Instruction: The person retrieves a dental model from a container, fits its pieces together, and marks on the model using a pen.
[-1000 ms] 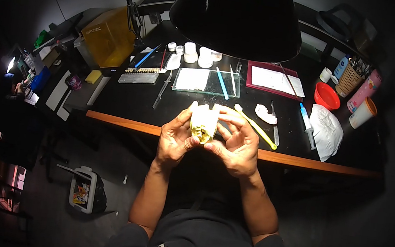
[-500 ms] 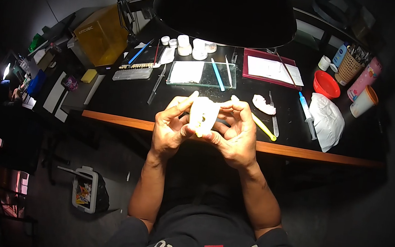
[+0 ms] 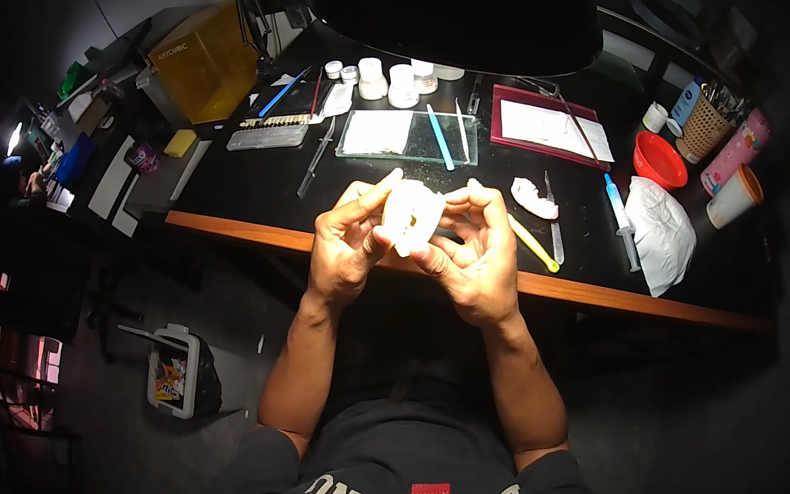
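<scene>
A white dental cast (image 3: 413, 214), washed out by bright light, is held up over the table's front edge. My left hand (image 3: 349, 232) grips its left side, thumb below and fingers above. On the other side, my right hand (image 3: 478, 256) pinches it at the lower edge and upper right. A small dark gap shows in the middle of the cast. To the right of my right hand lie a pink and white dental piece (image 3: 533, 199), a yellow-green handled tool (image 3: 535, 244) and a thin metal spatula (image 3: 556, 231).
A glass slab (image 3: 408, 155) with tools on it lies behind the cast. Further right are a syringe (image 3: 622, 223), a white bag (image 3: 657, 238) and a red bowl (image 3: 659, 161). A dark lamp hood (image 3: 454, 8) hangs overhead. A waste bin (image 3: 185, 372) stands on the floor.
The view has shifted slightly, and the cast with both hands sits a little higher in it. The cast appears slightly tilted compared with before. Both hands keep their grip.
</scene>
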### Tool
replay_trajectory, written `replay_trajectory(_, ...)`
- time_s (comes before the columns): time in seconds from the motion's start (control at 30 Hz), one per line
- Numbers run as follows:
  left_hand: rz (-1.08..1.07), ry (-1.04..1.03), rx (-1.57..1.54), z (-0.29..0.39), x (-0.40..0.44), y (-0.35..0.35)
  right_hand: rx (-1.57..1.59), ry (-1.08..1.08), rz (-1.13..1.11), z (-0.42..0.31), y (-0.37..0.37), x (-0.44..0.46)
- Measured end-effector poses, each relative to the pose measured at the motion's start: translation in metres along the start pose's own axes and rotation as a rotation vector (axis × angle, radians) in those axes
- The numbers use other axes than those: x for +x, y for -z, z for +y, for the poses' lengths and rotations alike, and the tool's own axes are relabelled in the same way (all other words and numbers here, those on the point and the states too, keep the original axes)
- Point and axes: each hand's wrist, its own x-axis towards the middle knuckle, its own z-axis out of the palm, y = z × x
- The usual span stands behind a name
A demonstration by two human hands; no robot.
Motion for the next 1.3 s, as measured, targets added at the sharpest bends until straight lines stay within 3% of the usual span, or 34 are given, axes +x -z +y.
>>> replay_trajectory(0.47, 0.001, -0.052, 0.009, 0.008, 0.0, -0.007, -0.013, -0.03, -0.008, -0.002, 0.001, 0.0)
replay_trajectory(0.67, -0.002, -0.101, 0.157, -0.003, -0.006, 0.004, -0.047, -0.016, 0.025, -0.003, -0.007, 0.0)
replay_trajectory(0.77, -0.038, -0.1, -0.115, 0.001, -0.008, -0.002, -0.077, -0.039, 0.065, -0.003, -0.01, -0.001)
replay_trajectory(1.03, 0.136, -0.301, 0.644, -0.002, 0.002, -0.023, -0.216, -0.131, 0.103, -0.019, -0.019, 0.004)
replay_trajectory(1.3, 0.208, -0.399, 0.82, -0.001, 0.006, -0.029, -0.495, 0.08, 0.195, -0.005, -0.03, 0.001)
